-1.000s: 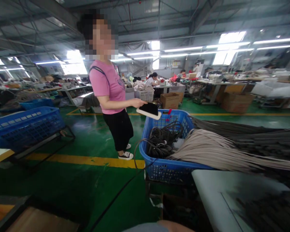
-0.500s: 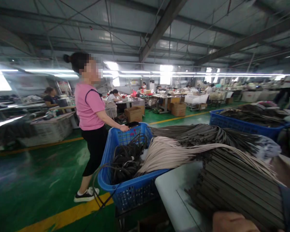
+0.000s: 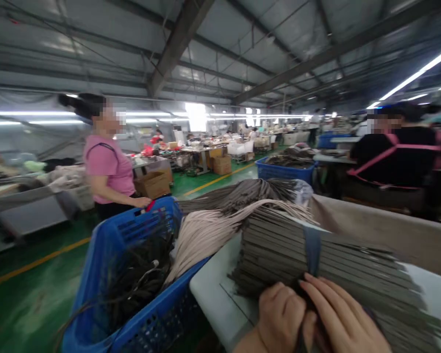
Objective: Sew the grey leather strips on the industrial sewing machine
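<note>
A thick bundle of dark grey strips (image 3: 338,260), bound by a blue band (image 3: 312,250), lies on the white table (image 3: 213,294) right in front of me. My left hand (image 3: 281,318) is closed in a fist at the bundle's near edge, gripping strips. My right hand (image 3: 340,318) lies beside it, touching it, with its fingers pressed together and curved over the same strips below the band. A few dark strips run down between the two hands.
A blue basket (image 3: 132,235) of black cords stands left of the table, with beige strips (image 3: 206,230) draped into it. A person in a pink shirt (image 3: 108,166) rests a hand on its rim. A person in black (image 3: 397,157) sits at the right behind a tan panel (image 3: 382,230).
My view has swung right and closer to the table. Both my hands have come into sight on the grey bundle. The person in pink now holds the basket rim.
</note>
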Motion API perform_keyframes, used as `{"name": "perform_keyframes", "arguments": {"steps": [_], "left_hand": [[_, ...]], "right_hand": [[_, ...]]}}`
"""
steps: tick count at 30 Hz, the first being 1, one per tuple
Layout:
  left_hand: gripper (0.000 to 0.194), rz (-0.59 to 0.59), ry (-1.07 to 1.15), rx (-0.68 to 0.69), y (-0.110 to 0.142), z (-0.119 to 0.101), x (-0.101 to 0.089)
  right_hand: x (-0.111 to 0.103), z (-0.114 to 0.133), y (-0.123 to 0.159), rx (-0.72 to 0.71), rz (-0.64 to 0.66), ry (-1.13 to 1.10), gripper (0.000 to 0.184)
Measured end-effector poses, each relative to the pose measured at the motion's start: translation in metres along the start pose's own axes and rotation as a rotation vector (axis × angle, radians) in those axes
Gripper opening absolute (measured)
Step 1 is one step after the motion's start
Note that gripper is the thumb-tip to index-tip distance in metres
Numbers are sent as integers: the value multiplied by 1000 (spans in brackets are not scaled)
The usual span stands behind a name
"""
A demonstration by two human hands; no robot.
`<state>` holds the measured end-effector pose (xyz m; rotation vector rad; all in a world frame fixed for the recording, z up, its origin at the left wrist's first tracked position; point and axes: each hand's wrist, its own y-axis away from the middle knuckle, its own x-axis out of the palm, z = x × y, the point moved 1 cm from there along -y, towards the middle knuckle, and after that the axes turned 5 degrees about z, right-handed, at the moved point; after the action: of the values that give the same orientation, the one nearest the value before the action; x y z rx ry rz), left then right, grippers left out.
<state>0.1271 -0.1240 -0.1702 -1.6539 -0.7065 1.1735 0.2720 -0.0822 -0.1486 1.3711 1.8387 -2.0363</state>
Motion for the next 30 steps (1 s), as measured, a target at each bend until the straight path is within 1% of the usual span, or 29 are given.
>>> {"name": "perform_keyframes", "arguments": {"steps": [2,3,4,6,8,11,14,16,18,20,24,28,30], "left_hand": [[28,-9,25,-23,-5,-3,-15],[27,-22,7,-30,-6,-2,-19],[24,-49,-10,-9,-4,0,-22],[17,-67,17,15,1,7,-20],[13,-67,85,-26,6,14,-14],[15,-80,152,-78,12,19,-9],[18,-77,195,-62,12,21,-8],[18,-80,207,-25,12,23,-7],[18,-92,200,10,13,26,-6],[18,-84,195,21,14,28,-5],[16,-75,195,3,15,26,-6],[18,-90,242,-129,14,18,-8],[17,-104,260,-160,13,15,-9]], "right_hand": [[-18,16,-9,36,41,47,48],[-24,23,-13,76,57,54,43],[-27,28,-15,117,88,51,40],[-29,35,-18,181,124,41,40],[-29,38,-18,224,146,26,40],[-30,41,-17,241,82,1,41],[-29,42,-15,206,11,-28,35],[-27,41,-14,209,37,-37,30],[-24,40,-14,238,95,-24,25],[-23,40,-15,254,130,0,21],[-24,44,-19,253,103,52,30],[-25,47,-23,259,37,163,36],[-24,49,-23,269,9,226,35]]}}
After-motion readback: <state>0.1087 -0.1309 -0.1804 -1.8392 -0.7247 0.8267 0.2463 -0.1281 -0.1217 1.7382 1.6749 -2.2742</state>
